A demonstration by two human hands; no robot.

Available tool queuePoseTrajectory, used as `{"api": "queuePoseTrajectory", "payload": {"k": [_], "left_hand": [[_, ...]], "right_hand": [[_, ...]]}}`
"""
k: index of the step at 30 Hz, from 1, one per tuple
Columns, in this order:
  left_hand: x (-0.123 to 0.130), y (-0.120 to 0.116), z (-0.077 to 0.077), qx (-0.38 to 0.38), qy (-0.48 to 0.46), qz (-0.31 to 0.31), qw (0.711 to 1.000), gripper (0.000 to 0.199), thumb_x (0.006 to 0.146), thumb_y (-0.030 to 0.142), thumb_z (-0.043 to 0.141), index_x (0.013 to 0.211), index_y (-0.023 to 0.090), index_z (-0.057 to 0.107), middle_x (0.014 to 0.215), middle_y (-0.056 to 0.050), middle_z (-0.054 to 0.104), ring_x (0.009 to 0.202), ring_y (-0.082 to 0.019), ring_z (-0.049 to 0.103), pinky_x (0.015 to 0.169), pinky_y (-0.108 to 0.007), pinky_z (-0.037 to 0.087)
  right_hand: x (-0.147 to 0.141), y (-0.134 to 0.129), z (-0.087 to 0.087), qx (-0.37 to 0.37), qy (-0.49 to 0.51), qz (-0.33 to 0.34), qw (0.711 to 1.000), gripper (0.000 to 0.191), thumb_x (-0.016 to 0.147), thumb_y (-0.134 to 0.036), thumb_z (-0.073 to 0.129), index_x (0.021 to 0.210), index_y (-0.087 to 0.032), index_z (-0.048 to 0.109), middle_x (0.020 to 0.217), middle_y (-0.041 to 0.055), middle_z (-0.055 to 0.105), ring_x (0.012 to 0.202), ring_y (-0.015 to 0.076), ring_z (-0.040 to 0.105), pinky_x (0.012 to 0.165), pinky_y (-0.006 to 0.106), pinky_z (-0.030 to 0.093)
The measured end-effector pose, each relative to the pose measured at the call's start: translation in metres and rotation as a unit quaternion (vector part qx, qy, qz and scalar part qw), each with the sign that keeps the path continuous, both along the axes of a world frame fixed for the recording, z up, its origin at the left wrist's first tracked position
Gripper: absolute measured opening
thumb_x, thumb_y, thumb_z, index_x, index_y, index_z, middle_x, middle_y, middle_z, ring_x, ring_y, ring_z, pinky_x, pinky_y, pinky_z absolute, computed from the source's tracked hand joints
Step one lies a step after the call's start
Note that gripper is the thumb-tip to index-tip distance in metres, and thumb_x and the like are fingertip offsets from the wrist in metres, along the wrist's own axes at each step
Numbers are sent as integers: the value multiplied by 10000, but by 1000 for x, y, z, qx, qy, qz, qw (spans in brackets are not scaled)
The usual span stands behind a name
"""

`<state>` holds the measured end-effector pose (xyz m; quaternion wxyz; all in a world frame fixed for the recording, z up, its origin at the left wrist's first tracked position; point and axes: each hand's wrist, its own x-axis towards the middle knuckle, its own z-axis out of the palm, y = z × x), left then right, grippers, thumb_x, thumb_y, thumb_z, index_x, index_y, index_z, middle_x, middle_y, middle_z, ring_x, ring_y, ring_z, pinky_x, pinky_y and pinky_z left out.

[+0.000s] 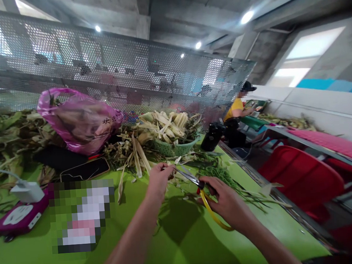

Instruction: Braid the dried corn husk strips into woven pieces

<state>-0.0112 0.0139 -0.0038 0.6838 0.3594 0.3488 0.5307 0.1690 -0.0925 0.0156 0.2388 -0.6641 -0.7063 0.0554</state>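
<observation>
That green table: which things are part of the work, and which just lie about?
In use: yellow-handled scissors, right hand, left hand, green basket of husks.
Lying about: pink plastic bag, black phone, white charger.

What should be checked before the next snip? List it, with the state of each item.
1. Scissors gripped by the right hand: ok, fingers through the yellow handles.
2. Blades open: ok, they stand apart, tips toward the left hand.
3. Piece held firm in the left hand: cannot tell, the piece is too small to make out.
4. Left fingers away from the blades: not ok, the tips lie right at the fingers.
5. Phone away from the cutting spot: ok, it lies to the left on the table.
6. Basket near: ok, heaped with husks just behind the hands.
</observation>
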Motion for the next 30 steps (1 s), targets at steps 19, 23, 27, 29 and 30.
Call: {"api": "queuePoseTrajectory", "payload": {"k": [19,23,27,29,30], "left_hand": [[4,0,-5,63,96,-32,993,176,613,282,687,662,135,604,564,1,563,507,-83,462,526,-214,348],[5,3,-9,64,100,-33,992,192,613,303,693,653,138,603,570,-4,574,510,-90,474,534,-219,357],[5,4,-10,63,93,-17,994,183,620,296,683,647,147,582,553,10,552,508,-92,468,542,-224,363],[4,3,-8,71,92,-14,993,187,629,304,681,656,146,584,546,19,541,503,-89,459,537,-221,357],[3,3,-7,81,98,-13,992,191,639,312,679,665,145,590,546,22,538,503,-89,455,532,-219,351]], "right_hand": [[-11,6,-1,17,7,-27,999,349,791,-405,594,1088,-222,610,889,32,696,630,169,583,587,269,476],[-9,6,-5,-6,75,-13,997,335,776,-400,621,1064,-227,622,857,10,715,659,176,621,634,262,493],[2,8,-10,1,169,-18,985,366,736,-403,680,1046,-218,618,880,32,705,752,201,637,692,279,501],[6,9,-9,4,245,-34,969,388,714,-401,705,1036,-209,605,854,35,682,717,187,621,633,268,496],[7,9,-7,2,289,-45,956,393,713,-406,706,1033,-206,597,811,28,665,647,164,597,566,251,479]]}}
